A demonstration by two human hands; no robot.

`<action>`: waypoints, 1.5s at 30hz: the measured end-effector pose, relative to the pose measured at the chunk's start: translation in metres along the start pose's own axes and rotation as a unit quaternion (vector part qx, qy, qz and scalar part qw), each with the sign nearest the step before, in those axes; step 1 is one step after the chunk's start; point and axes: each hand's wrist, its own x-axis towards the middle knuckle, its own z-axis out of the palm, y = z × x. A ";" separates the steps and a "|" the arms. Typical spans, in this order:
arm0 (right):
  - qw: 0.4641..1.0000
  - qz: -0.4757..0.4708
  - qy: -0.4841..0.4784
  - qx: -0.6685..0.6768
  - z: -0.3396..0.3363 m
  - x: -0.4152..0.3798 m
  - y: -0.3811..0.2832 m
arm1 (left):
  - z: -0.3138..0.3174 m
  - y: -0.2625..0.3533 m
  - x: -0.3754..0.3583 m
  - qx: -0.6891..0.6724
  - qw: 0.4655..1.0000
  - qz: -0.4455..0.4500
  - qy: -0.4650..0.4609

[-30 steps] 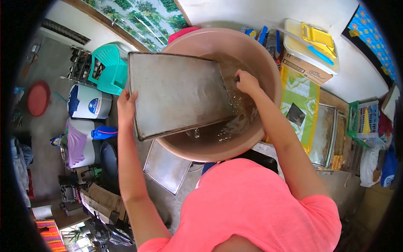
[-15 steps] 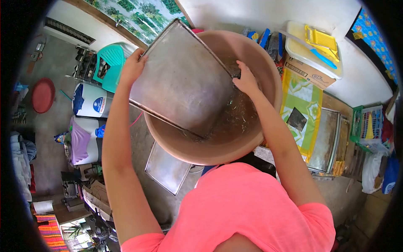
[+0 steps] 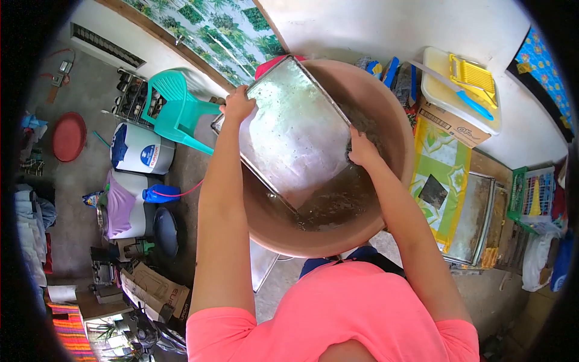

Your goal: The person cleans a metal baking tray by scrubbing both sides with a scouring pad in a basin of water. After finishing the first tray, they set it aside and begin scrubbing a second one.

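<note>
Aslant over the tub (image 3: 319,244), 1 metal tray (image 3: 295,130), left hand (image 3: 239,104) tight on its edge, right hand (image 3: 363,148) opposite, grip unclear.

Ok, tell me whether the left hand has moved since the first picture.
Yes: judged against the teal chair, the left hand has moved up and to the right in the view.

pale glare on tray (image 3: 295,123); black, vignetted corners
</note>
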 end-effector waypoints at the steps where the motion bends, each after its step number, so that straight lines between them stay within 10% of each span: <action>1: 1.000 0.001 -0.003 -0.013 0.005 0.000 0.002 | 0.012 -0.005 0.005 -0.005 1.000 0.009 0.029; 7: 1.000 0.005 0.000 -0.027 0.017 0.005 0.007 | 0.015 -0.005 -0.028 0.010 0.999 -0.017 -0.036; 13: 0.999 0.015 -0.009 -0.041 0.026 0.012 0.013 | 0.034 -0.026 -0.115 -0.133 0.963 -0.180 0.152; 18: 0.998 -0.004 0.005 -0.063 0.035 0.020 0.025 | 0.104 -0.049 -0.182 -0.495 0.772 -0.381 0.116; 20: 0.998 -0.004 0.003 -0.064 0.039 0.025 0.034 | 0.084 -0.041 -0.198 -0.604 0.637 -0.446 -0.175; 26: 0.998 -0.017 -0.022 -0.051 0.031 0.019 0.026 | 0.092 -0.024 -0.219 -0.669 0.642 -0.373 -0.040; 29: 0.999 -0.032 -0.022 -0.026 0.032 0.021 0.029 | 0.076 -0.020 -0.212 -0.611 0.739 -0.280 0.046; 33: 0.997 -0.058 0.055 0.005 0.032 0.015 0.028 | 0.058 -0.008 -0.204 -0.688 0.668 -0.214 0.185; 45: 0.984 -0.058 0.137 0.095 0.048 0.021 -0.001 | 0.042 -0.035 -0.194 -0.717 0.608 -0.266 0.214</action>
